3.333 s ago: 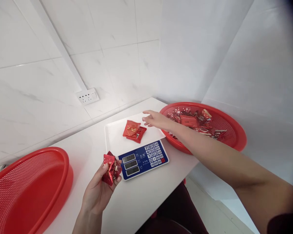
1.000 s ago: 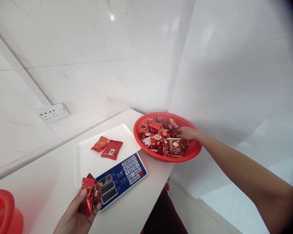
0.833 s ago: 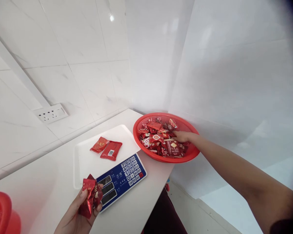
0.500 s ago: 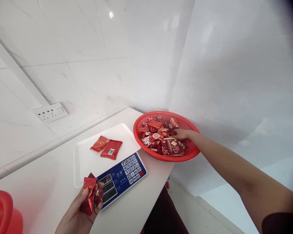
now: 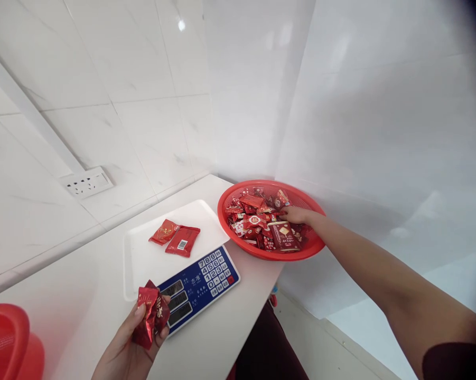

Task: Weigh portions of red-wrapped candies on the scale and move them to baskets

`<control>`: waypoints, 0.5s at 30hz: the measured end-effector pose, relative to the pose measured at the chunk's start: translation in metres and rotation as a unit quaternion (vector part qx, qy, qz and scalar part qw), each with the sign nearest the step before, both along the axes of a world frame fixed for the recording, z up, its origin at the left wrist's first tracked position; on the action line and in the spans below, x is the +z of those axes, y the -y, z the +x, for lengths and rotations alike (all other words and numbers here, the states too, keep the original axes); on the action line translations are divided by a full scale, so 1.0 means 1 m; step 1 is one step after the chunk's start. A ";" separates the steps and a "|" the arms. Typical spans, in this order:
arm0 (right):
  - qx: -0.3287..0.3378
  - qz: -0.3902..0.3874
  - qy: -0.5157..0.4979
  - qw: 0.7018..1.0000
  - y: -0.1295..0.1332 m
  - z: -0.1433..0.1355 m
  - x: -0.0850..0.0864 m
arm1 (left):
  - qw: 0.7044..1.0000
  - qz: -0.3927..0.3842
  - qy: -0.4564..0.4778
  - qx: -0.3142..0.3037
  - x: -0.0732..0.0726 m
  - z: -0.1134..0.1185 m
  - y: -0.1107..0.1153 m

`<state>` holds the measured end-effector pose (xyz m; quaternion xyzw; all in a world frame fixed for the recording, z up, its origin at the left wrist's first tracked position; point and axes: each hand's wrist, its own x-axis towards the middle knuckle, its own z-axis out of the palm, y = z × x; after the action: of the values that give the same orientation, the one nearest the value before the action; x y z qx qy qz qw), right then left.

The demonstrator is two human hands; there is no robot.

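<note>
Red wrapped packets [image 5: 151, 314] are sitting in the left hand [image 5: 121, 348], and I am seeing that grip closed around them, thumb pressing on the shiny foil in front while a darker wrapper with gold lettering is showing beside it. On my feed, this bundle is covering the left end of the scale's blue panel [image 5: 202, 293] and part of its display windows [image 5: 176, 301]; I am not making out the digits clearly.

Beyond that panel, the scale's white tray [image 5: 138, 264] is carrying two more: an orange-red packet [image 5: 165, 232] with gold print and, touching it on the right, a barcoded packet [image 5: 183, 241].

Over to the right, a red basket [image 5: 312, 244] is standing at the end of the table [image 5: 222, 332], just beside the tray, and is holding a loose pile of similar packets. The right hand [image 5: 297, 215] is lying inside it, fingers bent down among the wrappers. Its fingertips are disappearing from my view, so I am unable to tell whether that grip is open or closed on anything. Near it, a maroon packet [image 5: 283, 236] is resting atop the pile.

At the lower left, another basket [image 5: 8, 338] is showing only partly.
</note>
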<state>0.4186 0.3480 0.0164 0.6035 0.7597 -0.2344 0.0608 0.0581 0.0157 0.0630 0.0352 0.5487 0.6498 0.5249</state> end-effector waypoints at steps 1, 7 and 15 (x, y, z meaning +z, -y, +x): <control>-0.002 0.000 -0.005 1.000 0.000 0.000 0.001 | 1.000 0.002 0.000 0.000 0.001 0.000 0.000; -0.020 0.001 -0.060 0.998 0.001 -0.001 0.002 | 1.000 -0.003 0.006 -0.002 0.002 0.002 -0.002; -0.058 0.032 -0.179 0.982 0.001 0.003 0.004 | 1.000 0.012 0.004 -0.005 0.003 0.004 -0.005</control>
<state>0.4215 0.3468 0.0206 0.5964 0.7290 -0.3175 -0.1092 0.0620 0.0207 0.0662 0.0416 0.5390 0.6537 0.5295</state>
